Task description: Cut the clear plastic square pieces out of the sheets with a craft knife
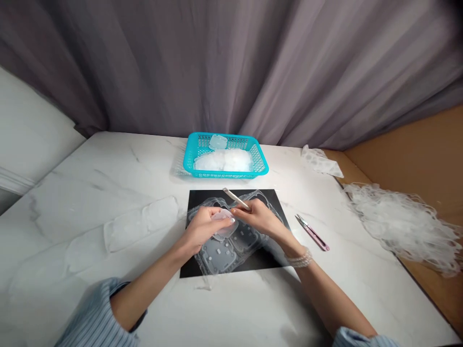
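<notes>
Between the thumb and fingers of my left hand [207,226] is a thin translucent plastic piece [226,230] with rounded corners. My right hand [261,217] grips a slim tool with a cream-white handle [236,197], which slants up and to the left; its working end is hidden by my fingers. The right fingertips are at the plastic piece's upper edge. Beneath both hands, a clear moulded plastic sheet [217,258] with rounded panels and small white nubs lies on a black mat [269,259].
A turquoise basket [226,174] at the back holds stacked translucent pieces [237,159]. Pink-handled thread snips [313,233] lie right of the mat. A heap of clear plastic scraps [401,221] is at far right, a perforated white sheet [321,161] behind it. Translucent sheets [126,231] lie left.
</notes>
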`<state>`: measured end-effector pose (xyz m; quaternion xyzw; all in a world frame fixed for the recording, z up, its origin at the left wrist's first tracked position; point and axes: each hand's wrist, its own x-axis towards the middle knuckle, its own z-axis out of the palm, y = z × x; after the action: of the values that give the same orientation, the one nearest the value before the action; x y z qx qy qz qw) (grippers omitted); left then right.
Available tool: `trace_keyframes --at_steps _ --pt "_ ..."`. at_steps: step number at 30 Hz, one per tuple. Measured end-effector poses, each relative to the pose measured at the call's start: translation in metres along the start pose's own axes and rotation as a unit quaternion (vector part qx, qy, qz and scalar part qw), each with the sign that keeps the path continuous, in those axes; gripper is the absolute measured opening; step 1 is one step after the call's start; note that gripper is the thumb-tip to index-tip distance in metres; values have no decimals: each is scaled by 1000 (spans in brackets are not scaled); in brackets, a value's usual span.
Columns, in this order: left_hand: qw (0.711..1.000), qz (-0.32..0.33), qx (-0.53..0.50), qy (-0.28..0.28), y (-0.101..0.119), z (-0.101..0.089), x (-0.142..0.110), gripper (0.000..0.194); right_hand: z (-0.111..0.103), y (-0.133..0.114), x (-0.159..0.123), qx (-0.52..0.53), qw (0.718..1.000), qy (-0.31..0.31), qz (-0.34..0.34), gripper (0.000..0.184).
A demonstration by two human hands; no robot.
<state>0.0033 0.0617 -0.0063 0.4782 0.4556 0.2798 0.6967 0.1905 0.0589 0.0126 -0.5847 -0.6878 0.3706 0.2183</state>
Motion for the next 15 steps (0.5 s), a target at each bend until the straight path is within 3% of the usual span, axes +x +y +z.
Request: trace_keyframes --at_steps 4,7,11,15 --pt "997 33 43 46 -2 6 2 15 6 -11 -4 -20 999 37 -14 16" --pt "992 65 55 92 -3 12 2 10 10 -12 -6 -71 994 78 -24 15" --pt "983 106 24 146 5 9 0 12 10 6 -2 -195 971 137 35 16" --pt "981 114 -62 146 18 -7 0 28 -6 24 2 -203 962 166 78 20"
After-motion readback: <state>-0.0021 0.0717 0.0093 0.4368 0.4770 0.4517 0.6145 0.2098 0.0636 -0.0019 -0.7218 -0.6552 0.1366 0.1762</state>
